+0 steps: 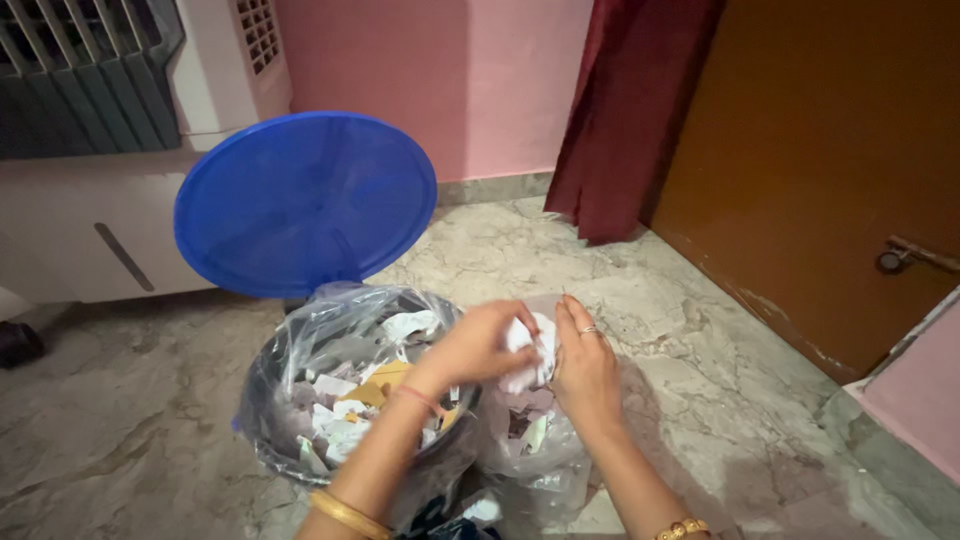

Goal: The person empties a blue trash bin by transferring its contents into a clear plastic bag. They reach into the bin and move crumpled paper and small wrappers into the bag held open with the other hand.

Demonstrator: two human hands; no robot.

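Note:
My left hand and my right hand meet over a small clear plastic bag holding paper scraps. Both hands pinch a crumpled white wad of paper or bag top between them. Just left of the bag stands a dark waste bin lined with clear plastic and filled with torn paper and wrappers. Its round blue lid stands raised behind it. My left forearm crosses over the bin's right rim.
A white air cooler stands at the back left against a pink wall. A dark red curtain hangs beside a brown wooden door on the right. The floor is mottled marble.

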